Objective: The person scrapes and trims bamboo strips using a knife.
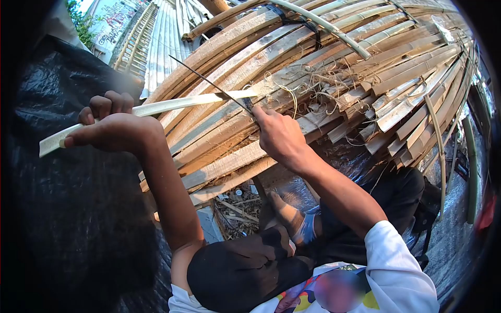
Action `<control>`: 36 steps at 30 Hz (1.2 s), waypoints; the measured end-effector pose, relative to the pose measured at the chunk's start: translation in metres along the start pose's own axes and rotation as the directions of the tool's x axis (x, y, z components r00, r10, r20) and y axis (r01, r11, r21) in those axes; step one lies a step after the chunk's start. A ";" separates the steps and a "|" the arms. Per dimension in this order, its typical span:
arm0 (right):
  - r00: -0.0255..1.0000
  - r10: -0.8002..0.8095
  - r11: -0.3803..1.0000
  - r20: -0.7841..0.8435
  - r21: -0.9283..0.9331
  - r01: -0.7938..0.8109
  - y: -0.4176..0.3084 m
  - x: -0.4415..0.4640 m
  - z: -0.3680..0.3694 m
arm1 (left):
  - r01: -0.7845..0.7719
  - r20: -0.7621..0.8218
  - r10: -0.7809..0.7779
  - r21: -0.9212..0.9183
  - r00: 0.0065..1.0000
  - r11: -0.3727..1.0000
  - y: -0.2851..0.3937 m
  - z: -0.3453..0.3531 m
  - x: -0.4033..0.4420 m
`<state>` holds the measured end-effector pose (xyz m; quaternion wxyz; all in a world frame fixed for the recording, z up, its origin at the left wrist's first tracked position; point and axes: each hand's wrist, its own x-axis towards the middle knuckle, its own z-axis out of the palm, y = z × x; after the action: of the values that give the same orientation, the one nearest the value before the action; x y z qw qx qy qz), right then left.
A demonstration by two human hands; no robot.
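My left hand (122, 128) is closed round a long pale bamboo strip (180, 103), its fingers curled behind and its thumb near the left end. The strip slants up to the right, over the bamboo pile. In my right hand (282, 136) is a knife with a long, thin dark blade (201, 77), which points up and to the left. The blade crosses the strip near its right end and appears to touch it. Most of the knife's handle is hidden in my fist.
A large pile of split bamboo slats (250, 47) fills the upper middle and right. Curly shavings (334, 86) lie on it. Black plastic sheeting (78, 208) hangs at the left. My foot (287, 211) and more bamboo scraps (237, 208) are below the pile.
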<state>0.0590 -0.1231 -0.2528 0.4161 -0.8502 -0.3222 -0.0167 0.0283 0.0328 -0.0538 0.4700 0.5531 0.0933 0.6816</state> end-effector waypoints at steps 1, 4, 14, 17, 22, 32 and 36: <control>1.000 0.001 1.000 -0.010 0.003 -0.001 -0.009 -0.003 -0.005 | -0.006 0.028 0.007 -0.020 1.000 1.000 0.002 -0.001 -0.001; 0.997 -0.061 0.994 -0.039 0.092 0.064 -0.028 -0.013 -0.016 | -0.019 0.091 0.024 -0.064 0.996 0.998 0.010 0.002 -0.012; 0.999 -0.031 0.999 -0.043 0.020 0.032 -0.007 -0.009 -0.011 | -0.023 0.092 0.029 -0.074 0.995 0.997 0.012 0.004 -0.017; 0.996 -0.064 0.997 -0.055 0.043 0.067 -0.015 -0.012 -0.003 | 0.006 0.073 0.000 -0.090 0.997 0.996 0.014 0.006 -0.014; 0.995 0.093 0.995 0.020 -0.042 -0.092 0.039 0.005 0.018 | -0.037 0.074 0.043 -0.092 0.996 0.995 0.003 0.003 -0.004; 0.986 0.161 0.987 0.047 -0.029 -0.160 0.062 -0.013 0.031 | 0.005 0.062 0.000 -0.091 0.998 0.996 0.002 -0.003 -0.001; 0.993 0.091 0.996 0.072 -0.007 -0.090 0.026 -0.023 -0.005 | 0.011 0.033 -0.008 -0.092 0.999 0.996 0.004 0.001 -0.007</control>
<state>0.0569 -0.1502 -0.2742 0.4029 -0.8648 -0.2981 0.0321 0.0261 0.0249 -0.0558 0.4998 0.5412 0.0567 0.6738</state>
